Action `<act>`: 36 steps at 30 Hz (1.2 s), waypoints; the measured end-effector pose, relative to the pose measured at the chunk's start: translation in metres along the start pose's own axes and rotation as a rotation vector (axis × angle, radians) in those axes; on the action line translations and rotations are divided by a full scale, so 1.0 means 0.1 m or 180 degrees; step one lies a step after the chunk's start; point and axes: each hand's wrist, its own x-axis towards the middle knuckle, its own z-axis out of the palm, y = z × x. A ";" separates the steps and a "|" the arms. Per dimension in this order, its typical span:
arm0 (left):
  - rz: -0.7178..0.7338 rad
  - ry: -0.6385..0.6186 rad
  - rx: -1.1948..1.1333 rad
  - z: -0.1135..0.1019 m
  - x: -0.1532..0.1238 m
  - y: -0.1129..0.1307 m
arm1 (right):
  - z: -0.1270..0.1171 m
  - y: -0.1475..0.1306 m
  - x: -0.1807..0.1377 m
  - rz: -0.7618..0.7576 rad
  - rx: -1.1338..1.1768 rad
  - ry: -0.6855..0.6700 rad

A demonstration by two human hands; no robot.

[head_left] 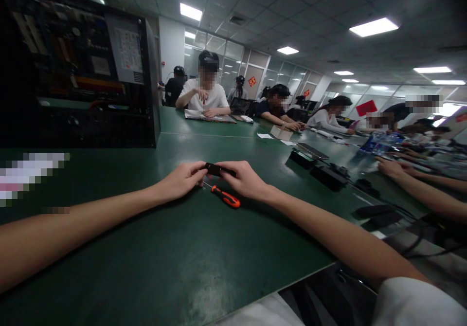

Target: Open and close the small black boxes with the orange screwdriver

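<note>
Both my hands meet over the green table (175, 258) and pinch a small flat black part (216, 169) between them. My left hand (181, 180) grips its left end with closed fingers. My right hand (245, 179) holds the right end, fingers curled over it. An orange-handled screwdriver (225, 197) lies on the table just below and between my hands, untouched. What the black part is I cannot make out.
An open black computer case (78, 73) stands at the left rear. Black boxes and a phone (317, 163) lie to the right, with cables (401, 219). Another person's forearms (419, 185) reach in from the right. Several people sit along the far side.
</note>
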 end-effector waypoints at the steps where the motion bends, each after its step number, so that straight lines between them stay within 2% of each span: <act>1: -0.0001 0.0061 -0.0063 0.00 -0.01 0.01 | -0.02 0.01 -0.01 0.0027 0.0034 -0.0034; 5: -0.0044 0.0285 -0.0255 -0.01 -0.02 0.02 | -0.01 -0.01 -0.02 0.0173 0.0259 -0.0111; 8: -0.0059 0.0294 -0.0228 -0.01 -0.01 -0.01 | 0.01 0.00 -0.02 0.0368 0.0394 -0.0101; 13: -0.0061 0.0231 0.0034 -0.01 -0.01 -0.02 | -0.08 0.06 -0.01 0.0287 0.0336 -0.0531; 16: -0.0098 0.0273 0.0039 0.00 -0.01 0.00 | -0.35 0.18 -0.01 0.0295 0.0059 -0.0585; 18: -0.0142 0.0296 0.0036 0.01 -0.02 0.01 | -0.66 0.37 -0.03 0.0386 -0.0499 -0.0248; 20: -0.0166 0.0281 0.0057 0.01 -0.02 0.02 | -1.06 0.65 -0.13 0.0646 -0.1415 0.0183; 21: -0.0171 0.0262 0.0082 0.01 -0.03 0.02 | -1.28 0.80 -0.22 0.0975 -0.1889 0.0340; 23: -0.0182 0.0225 0.0144 0.01 -0.03 0.02 | -1.67 1.09 -0.45 0.2060 -0.2798 0.0667; 26: -0.0189 0.0194 0.0224 0.01 -0.04 0.03 | -2.06 1.43 -0.86 0.2873 -0.3140 0.0939; 30: -0.0184 0.0156 0.0301 0.00 -0.04 0.06 | -2.17 1.72 -1.18 0.3297 -0.3084 0.0911; 36: -0.0189 0.0134 0.0333 0.00 -0.04 0.08 | -2.08 2.05 -1.15 0.3357 -0.3038 0.0703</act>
